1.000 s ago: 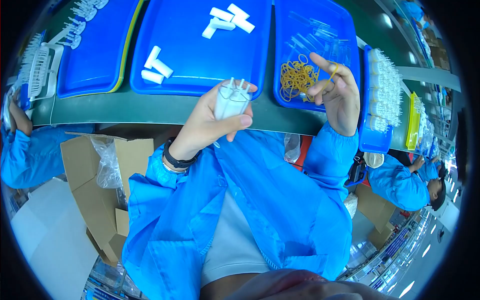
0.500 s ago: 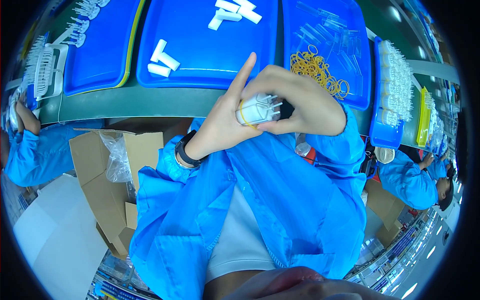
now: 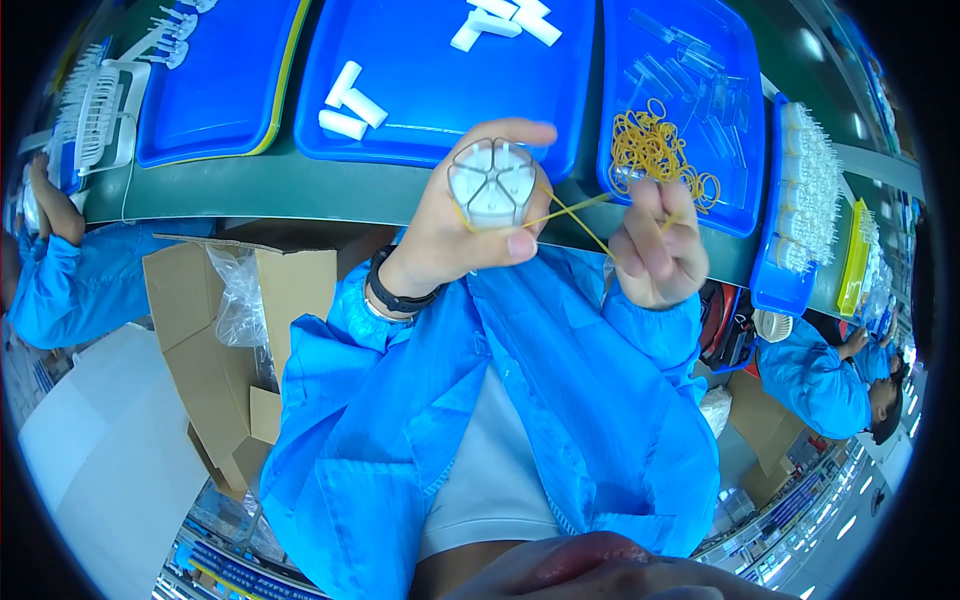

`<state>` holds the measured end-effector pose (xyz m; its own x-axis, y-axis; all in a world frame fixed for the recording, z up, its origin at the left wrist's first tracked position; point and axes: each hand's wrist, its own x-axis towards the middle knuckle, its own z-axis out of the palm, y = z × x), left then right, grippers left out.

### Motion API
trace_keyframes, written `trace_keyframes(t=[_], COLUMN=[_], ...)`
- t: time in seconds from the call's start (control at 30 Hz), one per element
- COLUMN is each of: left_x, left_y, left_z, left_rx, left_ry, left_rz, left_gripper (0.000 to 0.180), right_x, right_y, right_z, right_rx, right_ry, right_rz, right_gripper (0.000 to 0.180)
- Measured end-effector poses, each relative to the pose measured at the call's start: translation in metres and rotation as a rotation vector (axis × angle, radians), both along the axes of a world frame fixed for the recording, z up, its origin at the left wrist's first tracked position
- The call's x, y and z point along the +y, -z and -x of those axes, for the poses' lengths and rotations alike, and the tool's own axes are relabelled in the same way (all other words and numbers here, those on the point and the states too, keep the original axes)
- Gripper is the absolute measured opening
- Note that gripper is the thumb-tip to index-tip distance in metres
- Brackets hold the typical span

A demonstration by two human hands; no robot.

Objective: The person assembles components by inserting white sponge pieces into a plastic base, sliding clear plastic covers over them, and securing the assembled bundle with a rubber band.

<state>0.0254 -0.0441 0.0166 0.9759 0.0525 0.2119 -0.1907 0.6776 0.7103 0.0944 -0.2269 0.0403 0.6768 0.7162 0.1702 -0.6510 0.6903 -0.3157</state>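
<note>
My left hand is wrapped round a white round bundle, its end face turned up and crossed by thin wire that parts it into wedges. From the bundle, a yellow rubber band stretches across to my right hand and crosses over itself midway. The fingers of my right hand are curled with the band hooked on them. Just beyond that hand, a heap of yellow rubber bands lies with clear short tubes in a blue tray.
White cylinders lie in the middle blue tray. Similar white bundles fill a narrow blue tray at the right. An open cardboard box stands below the table's left side. Co-workers' blue sleeves show at both sides.
My right hand has moved off the bundle to the right, drawing the rubber band out into a crossed loop. My left hand has tilted the bundle's end face upward.
</note>
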Motion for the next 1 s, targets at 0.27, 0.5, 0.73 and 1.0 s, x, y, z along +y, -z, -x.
trace_keyframes(t=[0.27,0.5,0.73,1.0], left_x=[0.014,0.004,0.001,-0.004], left_y=[-0.003,-0.006,-0.004,-0.005], left_z=[-0.001,0.000,0.000,0.000], left_rx=[-0.098,0.040,0.080,0.137], left_ry=[-0.169,-0.334,-0.248,0.372], left_rz=[-0.874,-1.387,-1.138,-0.153], left_gripper=[0.108,0.108,0.113,0.106], right_x=[0.008,0.022,0.016,0.019], right_y=[-0.032,-0.032,-0.031,-0.016], right_z=[-0.024,-0.016,-0.016,-0.009], right_rx=[-0.779,-1.324,-1.443,-1.335], right_ry=[-0.212,0.159,0.431,0.409], right_rz=[0.731,0.990,1.065,1.092], right_gripper=[0.061,0.051,0.065,0.079])
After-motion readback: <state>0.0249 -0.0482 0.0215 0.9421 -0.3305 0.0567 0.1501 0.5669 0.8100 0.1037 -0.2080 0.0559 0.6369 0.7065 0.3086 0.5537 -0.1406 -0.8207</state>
